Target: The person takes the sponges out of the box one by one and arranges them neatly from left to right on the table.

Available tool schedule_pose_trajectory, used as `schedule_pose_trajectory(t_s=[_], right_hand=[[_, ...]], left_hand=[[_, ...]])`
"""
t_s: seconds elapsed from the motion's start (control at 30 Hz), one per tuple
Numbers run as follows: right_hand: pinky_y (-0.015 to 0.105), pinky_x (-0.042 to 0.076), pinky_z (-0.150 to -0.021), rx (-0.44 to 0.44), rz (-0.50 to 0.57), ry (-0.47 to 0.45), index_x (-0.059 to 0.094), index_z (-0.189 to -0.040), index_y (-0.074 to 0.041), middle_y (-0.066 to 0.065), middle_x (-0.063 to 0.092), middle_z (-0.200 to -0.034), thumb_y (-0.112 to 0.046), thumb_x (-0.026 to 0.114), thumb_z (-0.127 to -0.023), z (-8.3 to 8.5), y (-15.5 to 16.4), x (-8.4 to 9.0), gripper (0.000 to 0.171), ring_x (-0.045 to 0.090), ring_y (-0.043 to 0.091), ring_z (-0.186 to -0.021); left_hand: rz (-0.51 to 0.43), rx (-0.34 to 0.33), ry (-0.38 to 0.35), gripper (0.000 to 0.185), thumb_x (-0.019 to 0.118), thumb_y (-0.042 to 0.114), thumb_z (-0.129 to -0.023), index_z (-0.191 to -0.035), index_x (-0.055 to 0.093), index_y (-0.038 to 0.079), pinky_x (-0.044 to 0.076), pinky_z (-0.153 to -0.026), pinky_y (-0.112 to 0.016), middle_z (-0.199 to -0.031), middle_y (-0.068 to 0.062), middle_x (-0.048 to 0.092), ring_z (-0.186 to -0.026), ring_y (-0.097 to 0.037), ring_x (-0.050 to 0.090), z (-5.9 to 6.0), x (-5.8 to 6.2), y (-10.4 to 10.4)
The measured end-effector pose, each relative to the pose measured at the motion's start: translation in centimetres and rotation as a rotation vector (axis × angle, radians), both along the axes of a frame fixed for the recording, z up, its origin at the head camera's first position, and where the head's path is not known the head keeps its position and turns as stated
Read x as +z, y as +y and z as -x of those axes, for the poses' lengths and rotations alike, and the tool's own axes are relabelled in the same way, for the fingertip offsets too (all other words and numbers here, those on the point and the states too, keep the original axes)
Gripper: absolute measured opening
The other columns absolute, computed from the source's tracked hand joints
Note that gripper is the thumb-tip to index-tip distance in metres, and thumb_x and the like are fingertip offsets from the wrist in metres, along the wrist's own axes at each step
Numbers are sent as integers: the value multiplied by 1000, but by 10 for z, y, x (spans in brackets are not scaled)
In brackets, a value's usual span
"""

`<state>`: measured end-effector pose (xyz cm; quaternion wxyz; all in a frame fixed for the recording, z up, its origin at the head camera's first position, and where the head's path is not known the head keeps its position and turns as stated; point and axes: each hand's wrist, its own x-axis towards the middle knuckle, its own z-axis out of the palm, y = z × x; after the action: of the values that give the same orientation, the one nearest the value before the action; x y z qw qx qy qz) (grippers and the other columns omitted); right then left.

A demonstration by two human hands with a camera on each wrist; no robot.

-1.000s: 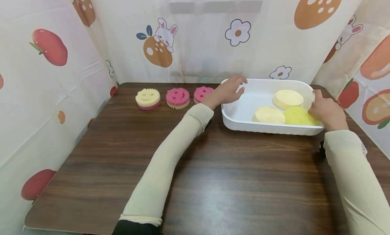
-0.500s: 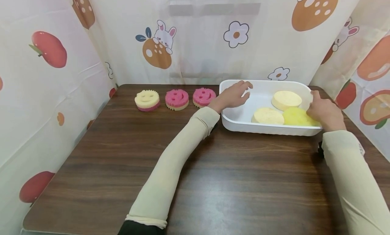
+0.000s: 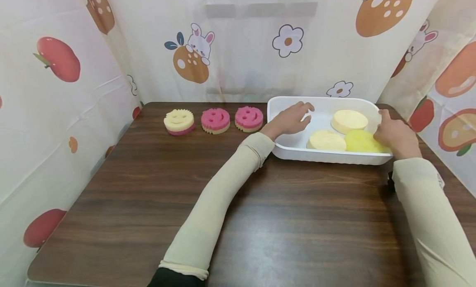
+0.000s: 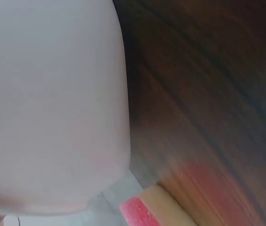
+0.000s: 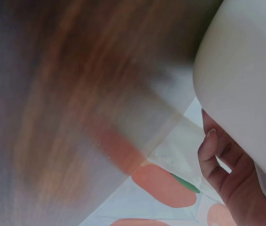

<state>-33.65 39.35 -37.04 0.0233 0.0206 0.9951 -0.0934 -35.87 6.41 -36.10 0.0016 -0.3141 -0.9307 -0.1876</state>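
The person's left hand [image 3: 291, 120] reaches across the left end of a white plastic tray [image 3: 334, 156], fingers loosely bent and spread, with nothing in them; from here I can't tell whether it touches the rim. The right hand [image 3: 398, 135] grips the tray's right end. Inside, toward that side, sit two cream sponge discs [image 3: 348, 121] and a bright yellow disc [image 3: 363, 141]. Left of the tray, on the wooden table [image 3: 297, 221], stand a cream-topped smiley sponge [image 3: 179, 120] and two pink-topped smiley sponges [image 3: 248, 118] in a row.

I'd judge this step to be handling the tray itself; shifting it would call for a firm left hold on the rim. I see no brand, label or writing, only fruit, rabbits and flowers on the printed cloth [image 3: 245, 43].
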Motion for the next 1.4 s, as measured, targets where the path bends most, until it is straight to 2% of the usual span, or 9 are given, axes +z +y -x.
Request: schedule_pose_trajectory(t_s=[0.5,0.73,0.97,1.23,1.4], right_hand=[[52,45,-57,5,8,-2,10,-154,-2,42,50,-111,-24,44,-97,4,-2,-2,70,57,47,-81],[55,46,-60,4,5,-7,11,-153,-1,42,50,-111,-24,43,-98,2,-3,-6,69,57,49,-83],[55,45,-61,2,2,-5,10,-153,-1,42,50,-111,-23,42,-98,1,-4,-6,68,57,49,-84],[53,47,-59,-19,2,-12,9,-154,0,41,51,-108,-22,45,-98,-1,-3,-1,70,55,45,-78],[55,47,-60,-16,-3,-5,10,-153,1,42,51,-109,-22,45,-98,-1,-2,1,69,55,46,-79]], left_hand=[[32,-12,16,39,38,30,-105,-142,43,18,47,-93,-27,-133,-3,52,-115,-11,53,-2,-6,12],[63,-12,-10,41,36,33,-106,-144,41,18,47,-90,-28,-134,-2,51,-110,-11,53,-7,-6,17],[102,-3,-23,46,35,38,-106,-148,38,19,46,-97,-28,-140,-2,50,-118,-11,53,-5,-11,20],[145,-48,-57,52,35,41,-106,-152,32,18,43,-105,-25,-146,-3,47,-126,-11,52,-5,-12,27],[136,-60,-53,52,35,42,-106,-152,32,17,40,-107,-24,-146,-3,48,-128,-12,51,-6,-13,29]])
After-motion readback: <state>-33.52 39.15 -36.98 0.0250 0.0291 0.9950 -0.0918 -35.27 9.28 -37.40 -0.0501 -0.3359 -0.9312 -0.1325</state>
